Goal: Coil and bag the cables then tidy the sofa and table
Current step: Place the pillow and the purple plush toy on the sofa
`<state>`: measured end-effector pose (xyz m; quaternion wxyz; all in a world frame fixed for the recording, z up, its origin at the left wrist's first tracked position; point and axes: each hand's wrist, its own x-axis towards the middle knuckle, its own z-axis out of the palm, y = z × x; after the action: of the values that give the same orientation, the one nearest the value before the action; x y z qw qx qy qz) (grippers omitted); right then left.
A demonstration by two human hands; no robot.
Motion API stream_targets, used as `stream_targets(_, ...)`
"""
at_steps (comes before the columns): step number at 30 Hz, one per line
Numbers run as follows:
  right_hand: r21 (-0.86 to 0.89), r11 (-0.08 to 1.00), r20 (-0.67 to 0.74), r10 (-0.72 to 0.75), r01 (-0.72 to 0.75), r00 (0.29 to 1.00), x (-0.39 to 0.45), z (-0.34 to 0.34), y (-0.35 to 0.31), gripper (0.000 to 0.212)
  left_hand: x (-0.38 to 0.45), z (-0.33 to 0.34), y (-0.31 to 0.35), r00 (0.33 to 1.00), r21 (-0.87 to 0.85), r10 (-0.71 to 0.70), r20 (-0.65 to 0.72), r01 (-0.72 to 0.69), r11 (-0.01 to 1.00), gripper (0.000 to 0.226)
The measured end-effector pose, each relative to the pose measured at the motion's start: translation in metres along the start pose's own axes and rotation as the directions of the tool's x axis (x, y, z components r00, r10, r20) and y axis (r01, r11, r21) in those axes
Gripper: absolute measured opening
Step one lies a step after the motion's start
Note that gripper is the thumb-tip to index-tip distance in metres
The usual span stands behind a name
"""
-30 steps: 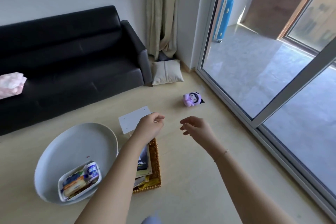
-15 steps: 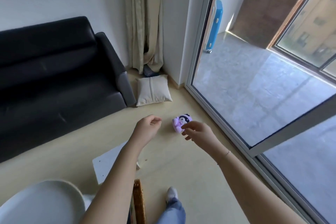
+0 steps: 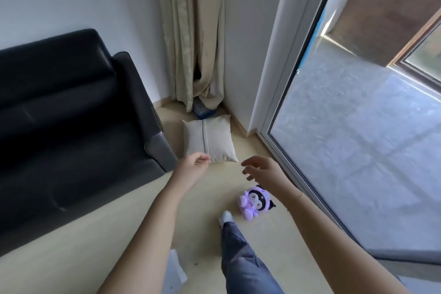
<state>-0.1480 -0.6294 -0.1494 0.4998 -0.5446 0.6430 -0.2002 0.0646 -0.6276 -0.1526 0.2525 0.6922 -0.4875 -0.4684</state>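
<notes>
A beige cushion point(image 3: 210, 141) lies on the floor beside the arm of the black sofa point(image 3: 71, 126). My left hand point(image 3: 193, 167) hangs just in front of the cushion's near edge, fingers loosely curled, with nothing in it. My right hand point(image 3: 265, 170) reaches forward with relaxed, spread fingers, empty, above the floor. A purple plush toy point(image 3: 255, 201) sits on the floor under my right forearm. No cables are in view.
A curtain point(image 3: 193, 43) hangs in the corner with a dark blue object point(image 3: 202, 112) at its foot. A glass sliding door point(image 3: 346, 126) runs along the right. My leg and foot point(image 3: 226, 217) step forward. A white sheet point(image 3: 174, 272) lies at the bottom.
I have walked forward toward the corner: the cushion and plush toy are much closer, and the round table and basket have left the view. Both hands stay raised and empty.
</notes>
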Motion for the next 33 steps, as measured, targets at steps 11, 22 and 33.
stream_targets(11, -0.071, 0.986, 0.033, 0.152, -0.149, 0.988, 0.273, -0.004, -0.024, 0.015, 0.274, -0.02, 0.027, 0.989, 0.101, -0.134, 0.062, 0.127, 0.987, 0.021)
stream_targets(22, -0.055, 0.91, -0.047, 0.408, -0.41, 0.912, 0.491, 0.077, 0.127, 0.03, 0.513, 0.051, -0.117, 0.958, 0.244, -0.258, 0.125, 0.223, 0.944, 0.025)
stream_targets(33, -0.223, 0.786, 0.017, 0.594, -0.576, 0.804, 0.638, 0.19, 0.351, 0.079, 0.633, 0.165, -0.302, 0.885, 0.207, -0.412, 0.217, 0.37, 0.905, 0.028)
